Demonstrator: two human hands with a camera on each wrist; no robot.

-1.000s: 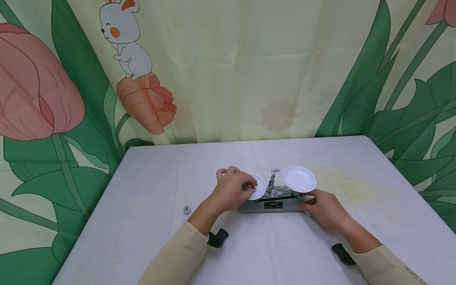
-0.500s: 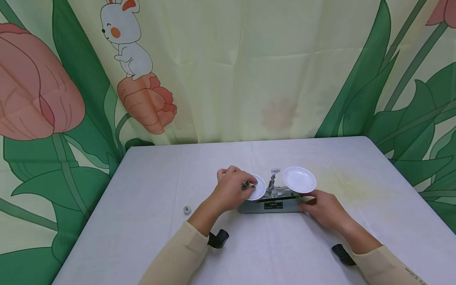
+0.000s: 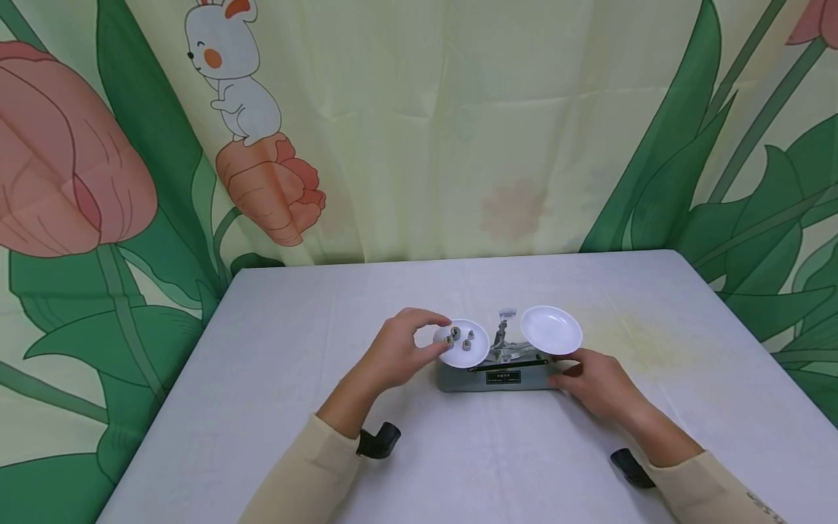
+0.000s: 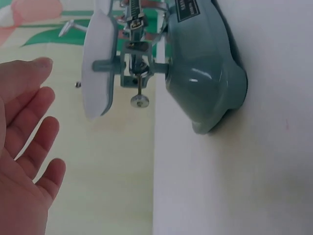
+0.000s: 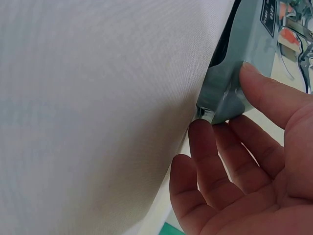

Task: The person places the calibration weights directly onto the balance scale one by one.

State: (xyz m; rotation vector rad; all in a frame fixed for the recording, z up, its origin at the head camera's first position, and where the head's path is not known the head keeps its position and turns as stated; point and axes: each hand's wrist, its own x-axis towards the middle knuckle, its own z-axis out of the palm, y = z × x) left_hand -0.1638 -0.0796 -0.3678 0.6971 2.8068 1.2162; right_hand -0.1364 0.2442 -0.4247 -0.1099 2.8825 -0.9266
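A grey-green balance scale (image 3: 458,378) stands on the table, with a white left pan (image 3: 476,355) and a white right pan (image 3: 551,330). Several small metal weights (image 3: 467,345) sit on the left pan; the right pan holds nothing. My left hand (image 3: 398,351) is at the left pan's edge, thumb and index finger spread apart. In the left wrist view its fingers (image 4: 41,142) are relaxed, with nothing between them. My right hand (image 3: 599,384) holds the right end of the base, the thumb (image 5: 264,90) on its front face and the fingers around its end.
A white cloth covers the table (image 3: 262,349). Behind it hangs a curtain (image 3: 406,145) printed with a rabbit, a carrot and tulips. A black wrist camera (image 3: 380,441) sits below the left wrist, another camera (image 3: 631,467) by the right.
My left hand has let go of the small weights, which now show on the left pan, and has drawn back left. The left forearm now hides the weight on the table. The right hand stays put.
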